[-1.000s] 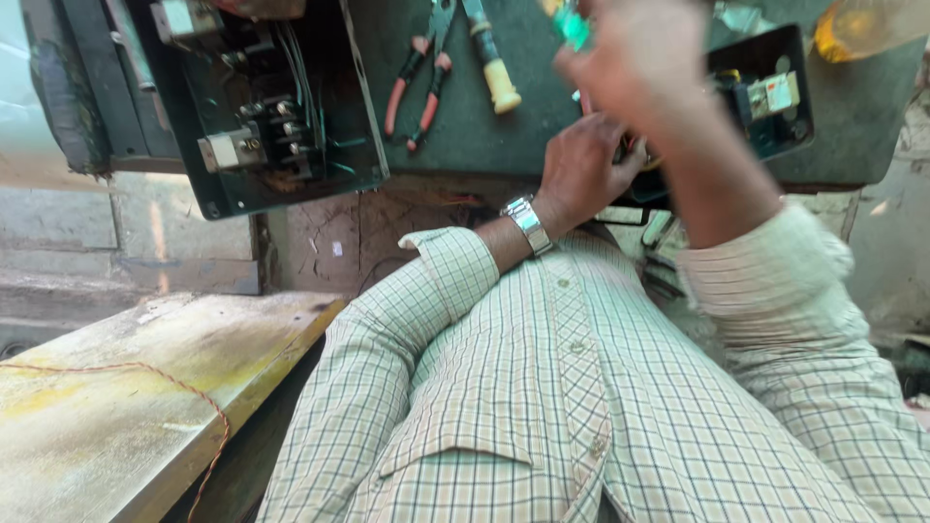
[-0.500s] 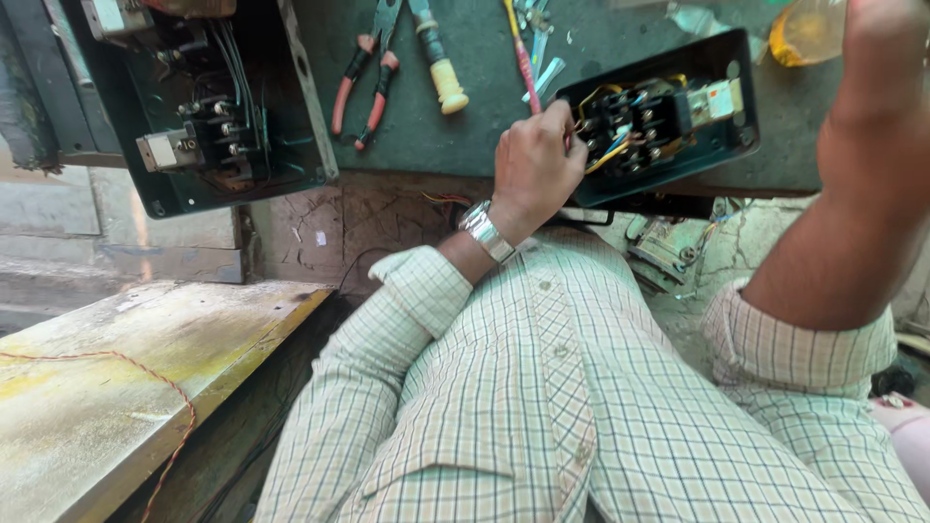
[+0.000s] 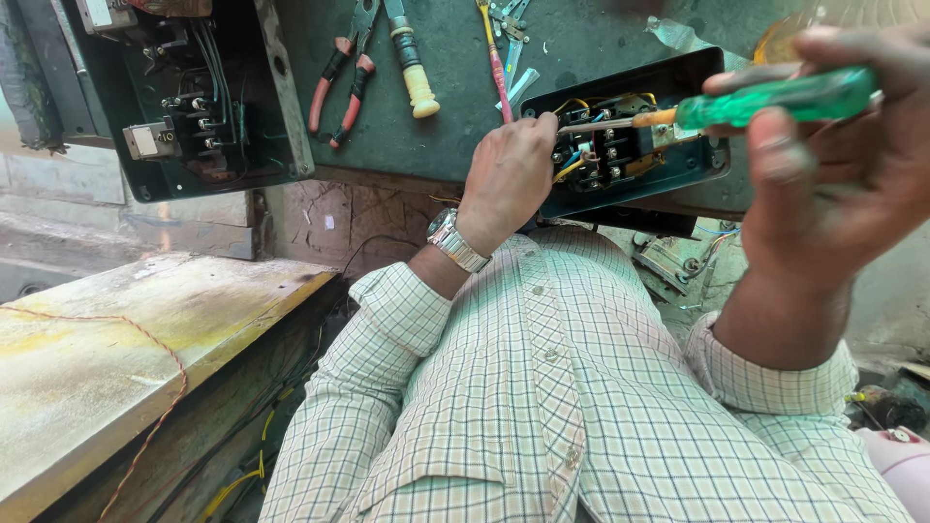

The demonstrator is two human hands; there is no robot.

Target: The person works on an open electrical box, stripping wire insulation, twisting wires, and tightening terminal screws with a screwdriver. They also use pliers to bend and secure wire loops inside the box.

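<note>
Right hand (image 3: 823, 184): closed around the translucent green handle of a screwdriver (image 3: 765, 100), thumb and fingers wrapped over it. Screwdriver: long axis near horizontal, slightly tilted; handle to the right, orange collar and metal shaft pointing left, tip reaching into the open black switch box (image 3: 630, 145). Left hand (image 3: 509, 174): rests on the left end of that box, fingers curled and pinching at the wires near the screwdriver tip; what exactly it pinches cannot be told. A metal wristwatch (image 3: 455, 240) sits on the left wrist. Switch box: rectangular, shallow, lid off, lying at the near edge of the dark green table (image 3: 455, 126); inside, yellow, blue and black wires and a terminal block. Second enclosure (image 3: 194, 97): larger black metal box, open, at the table's left edge, holding bundled wires, a pale grey rectangular component at its lower left and another pale block at the top left corner. Loose tools on the table between the two boxes: red-handled pliers (image 3: 339, 77), a tool with a cream handle (image 3: 415, 73) pointing toward the person, a thin red and yellow tool (image 3: 496, 63), long axis running away from the person. Clear plastic wrapper (image 3: 678, 37): crumpled, at the table's far side above the switch box. Lower left: a worn yellowish wooden bench (image 3: 116, 339) with a red cord (image 3: 160, 387) trailing over it. The person wears a checked shirt.
</note>
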